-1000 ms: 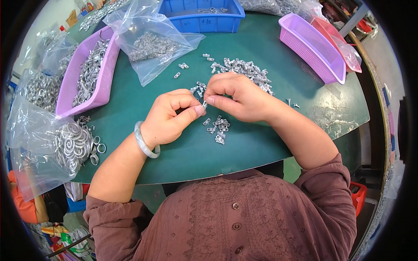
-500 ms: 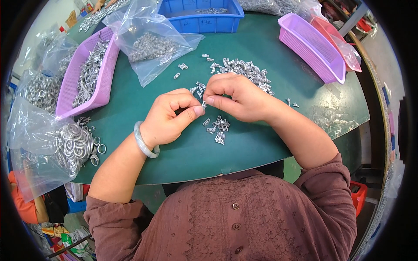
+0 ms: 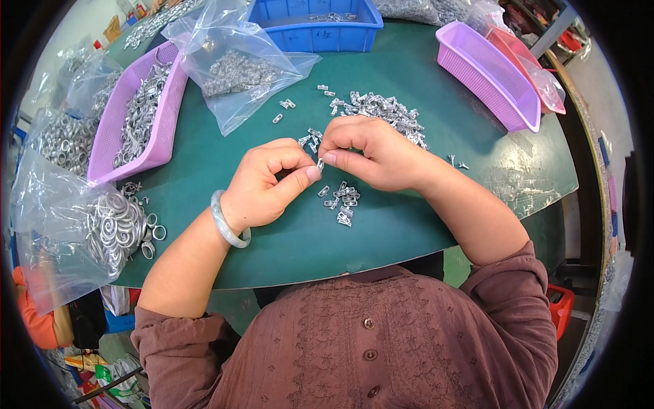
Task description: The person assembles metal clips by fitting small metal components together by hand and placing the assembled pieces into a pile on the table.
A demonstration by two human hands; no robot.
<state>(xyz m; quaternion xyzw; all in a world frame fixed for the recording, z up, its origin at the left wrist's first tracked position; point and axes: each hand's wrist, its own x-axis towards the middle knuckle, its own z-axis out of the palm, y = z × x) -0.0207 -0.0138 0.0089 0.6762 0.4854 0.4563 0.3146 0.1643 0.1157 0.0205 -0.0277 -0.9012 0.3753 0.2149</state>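
Thumb and forefinger of my left hand (image 3: 272, 180) pinch a small silver metal fitting (image 3: 320, 165). My right hand (image 3: 371, 151) meets it from the other side, its thumb and forefinger closed at the upper end of the same piece. The fingertips hide part of the fitting. Just beyond and partly behind my right hand lies a large heap of similar fittings (image 3: 385, 111). A smaller group (image 3: 345, 196) lies on the near side of my hands. Between the hands, a few more fittings (image 3: 311, 139) show on the green tabletop (image 3: 286, 252).
Left are a purple basket (image 3: 165, 129) of metal parts and a plastic bag (image 3: 58, 225) spilling rings (image 3: 112, 228). Farther back stand a clear bag (image 3: 238, 102) of small parts and a blue bin (image 3: 315, 37). A second purple basket (image 3: 487, 75) and a red one (image 3: 528, 71) sit right.
Both hands keep almost the same pose around the fitting. At the far left edge, a person in orange has shifted slightly.
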